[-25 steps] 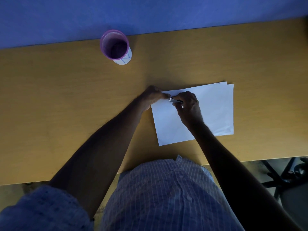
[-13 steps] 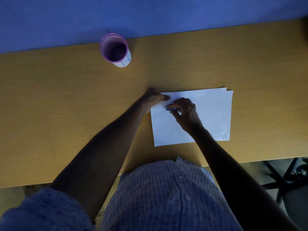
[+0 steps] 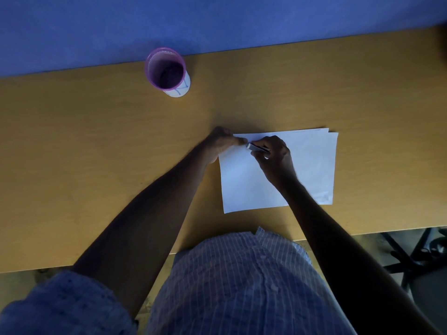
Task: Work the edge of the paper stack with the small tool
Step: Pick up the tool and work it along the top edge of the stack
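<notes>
A stack of white paper [image 3: 312,165] lies flat on the wooden desk [image 3: 96,165], its sheets slightly fanned at the far right corner. My left hand [image 3: 221,145] pinches the stack's far left corner. My right hand [image 3: 272,157] rests on the paper and grips a small silvery metal tool [image 3: 257,147], held low near that same corner. The tool's tip almost meets my left fingertips. My right fingers hide much of the tool.
A purple mesh pen cup [image 3: 167,70] stands at the desk's far edge, left of the paper, against a blue wall. Black chair legs [image 3: 416,257] show below the desk's near right edge.
The paper stack has turned slightly clockwise and now lies squarer to the desk. My right hand with the tool dipped away from the corner, then came back close to my left fingertips.
</notes>
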Demonstrator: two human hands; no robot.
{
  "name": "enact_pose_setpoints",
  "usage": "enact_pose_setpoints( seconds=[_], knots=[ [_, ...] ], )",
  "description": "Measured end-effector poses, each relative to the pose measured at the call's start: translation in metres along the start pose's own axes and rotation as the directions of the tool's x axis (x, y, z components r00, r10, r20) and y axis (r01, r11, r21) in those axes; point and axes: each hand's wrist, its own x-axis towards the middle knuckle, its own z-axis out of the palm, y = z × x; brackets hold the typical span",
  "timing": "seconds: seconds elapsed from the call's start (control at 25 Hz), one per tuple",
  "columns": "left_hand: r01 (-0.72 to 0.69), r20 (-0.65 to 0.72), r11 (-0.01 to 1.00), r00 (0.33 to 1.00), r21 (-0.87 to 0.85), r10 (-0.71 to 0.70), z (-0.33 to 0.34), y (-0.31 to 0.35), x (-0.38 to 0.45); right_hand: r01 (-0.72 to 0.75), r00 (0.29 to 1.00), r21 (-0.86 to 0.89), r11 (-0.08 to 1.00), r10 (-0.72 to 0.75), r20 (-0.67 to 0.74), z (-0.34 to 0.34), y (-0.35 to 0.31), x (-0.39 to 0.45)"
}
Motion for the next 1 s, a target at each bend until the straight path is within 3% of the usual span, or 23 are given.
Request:
enact_pose_setpoints(
  seconds=[0.8, 1.0],
  knots=[
    [0.018, -0.006, 0.999, 1.000, 0.038, -0.018, 0.000, -0.005, 0.006, 0.041, 0.998, -0.087, 0.995, -0.037, 0.051, -0.004, -0.002, 0.004],
    [0.011, 0.006, 0.999, 1.000, 0.030, -0.011, -0.001, -0.006, 0.007, -0.014, 0.994, -0.050, 0.999, 0.019, 0.105, -0.007, -0.005, 0.013]
  ],
)
